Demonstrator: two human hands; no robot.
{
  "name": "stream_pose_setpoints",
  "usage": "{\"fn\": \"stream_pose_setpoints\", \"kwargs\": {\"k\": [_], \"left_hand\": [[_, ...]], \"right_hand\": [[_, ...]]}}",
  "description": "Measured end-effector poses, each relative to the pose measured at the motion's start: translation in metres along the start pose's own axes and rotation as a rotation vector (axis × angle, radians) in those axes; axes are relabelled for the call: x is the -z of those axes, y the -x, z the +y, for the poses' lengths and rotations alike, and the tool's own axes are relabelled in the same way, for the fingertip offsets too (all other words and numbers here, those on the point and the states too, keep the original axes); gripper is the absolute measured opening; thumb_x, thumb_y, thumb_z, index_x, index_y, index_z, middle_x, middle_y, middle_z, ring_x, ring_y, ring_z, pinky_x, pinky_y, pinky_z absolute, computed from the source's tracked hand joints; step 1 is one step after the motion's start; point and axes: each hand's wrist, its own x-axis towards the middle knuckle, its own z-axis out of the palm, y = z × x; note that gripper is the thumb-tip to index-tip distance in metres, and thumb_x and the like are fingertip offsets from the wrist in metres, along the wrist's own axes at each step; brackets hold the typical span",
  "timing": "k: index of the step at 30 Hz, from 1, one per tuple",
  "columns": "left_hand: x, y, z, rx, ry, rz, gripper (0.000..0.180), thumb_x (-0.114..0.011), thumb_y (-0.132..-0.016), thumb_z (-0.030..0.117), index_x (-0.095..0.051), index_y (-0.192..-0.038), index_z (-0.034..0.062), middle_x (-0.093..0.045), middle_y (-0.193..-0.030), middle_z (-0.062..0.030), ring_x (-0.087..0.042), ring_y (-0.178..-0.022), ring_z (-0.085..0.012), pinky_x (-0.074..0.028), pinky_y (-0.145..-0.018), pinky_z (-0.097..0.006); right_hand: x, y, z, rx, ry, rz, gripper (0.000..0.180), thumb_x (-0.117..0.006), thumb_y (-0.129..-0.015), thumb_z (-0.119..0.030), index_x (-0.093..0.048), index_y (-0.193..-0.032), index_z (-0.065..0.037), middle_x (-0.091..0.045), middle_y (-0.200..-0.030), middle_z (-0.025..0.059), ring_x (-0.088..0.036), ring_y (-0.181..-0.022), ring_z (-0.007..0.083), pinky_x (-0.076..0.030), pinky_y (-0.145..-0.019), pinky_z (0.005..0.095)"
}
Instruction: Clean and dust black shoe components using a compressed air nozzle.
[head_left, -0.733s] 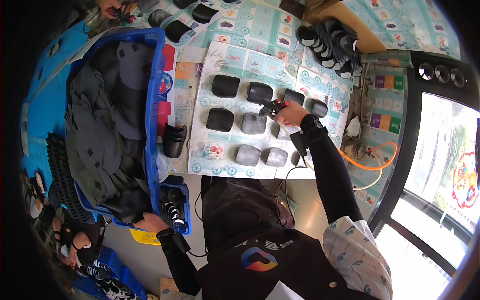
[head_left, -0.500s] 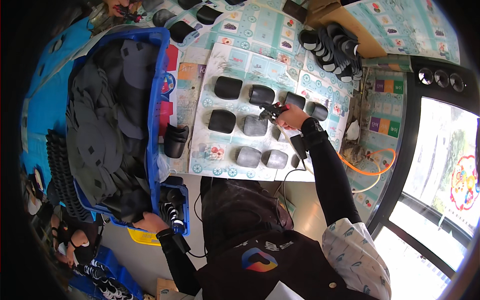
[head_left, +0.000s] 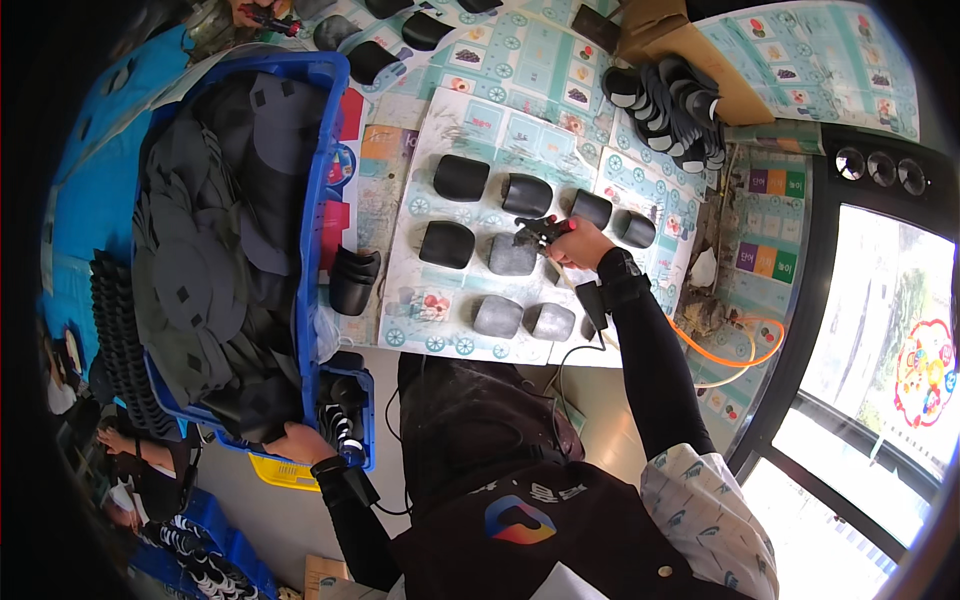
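My right hand [head_left: 582,246] is closed around a small black spray gun [head_left: 543,232] with red parts and a thin hose. The gun is above a grey-dusted curved cap [head_left: 512,254] on a patterned board [head_left: 450,335]. More curved caps lie in rows around it: black ones such as the left black cap [head_left: 447,245], and grey ones such as the front grey cap [head_left: 498,317]. My left hand [head_left: 299,443] is closed at the near corner of a large blue crate [head_left: 322,200] of dark flat pieces; what its fingers grip is hidden.
Nested black caps [head_left: 354,281] stand between crate and board. A row of black-and-grey pieces [head_left: 672,110] lies far right beside a cardboard box [head_left: 690,60]. An orange hose [head_left: 735,350] loops at the right. Another person's hand [head_left: 250,12] is at the top left; another worker sits lower left.
My right hand and the spray gun have shifted slightly nearer, further over the grey cap. My left hand stays at the crate corner. The worker at lower left has changed posture.
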Motion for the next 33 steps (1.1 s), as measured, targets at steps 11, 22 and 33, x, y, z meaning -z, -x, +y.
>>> {"fn": "stream_pose_setpoints", "kwargs": {"k": [11,22,33], "left_hand": [[0.001,0.006,0.012,0.003,-0.012,0.001,0.061,-0.055,-0.078,0.008,-0.037,-0.132,-0.0143,-0.054,-0.125,-0.0341,-0.059,-0.104,-0.0488,-0.048,-0.096,-0.047],[0.001,0.001,0.002,-0.014,-0.017,0.015,0.059,-0.056,-0.079,0.007,-0.038,-0.131,-0.0151,-0.054,-0.126,-0.0337,-0.058,-0.107,-0.0487,-0.048,-0.098,-0.046],[0.001,0.001,0.0,-0.024,-0.022,0.015,0.058,-0.057,-0.081,0.01,-0.04,-0.131,-0.0153,-0.053,-0.128,-0.0348,-0.057,-0.11,-0.0484,-0.046,-0.101,-0.047]], "right_hand": [[-0.015,0.013,-0.013,0.101,0.131,-0.084,0.022,-0.067,-0.07,-0.021,-0.067,-0.071,0.001,-0.067,-0.063,0.0122,-0.067,-0.057,0.0216,-0.053,-0.059,0.0335],[0.005,0.019,0.01,0.106,0.293,0.107,0.024,-0.066,-0.069,-0.02,-0.066,-0.074,0.004,-0.065,-0.062,0.0152,-0.066,-0.059,0.0254,-0.052,-0.06,0.037],[0.009,0.028,0.028,0.001,0.135,0.118,0.019,-0.067,-0.07,-0.017,-0.066,-0.074,0.002,-0.066,-0.064,0.0119,-0.065,-0.056,0.0208,-0.051,-0.057,0.0339]]}}
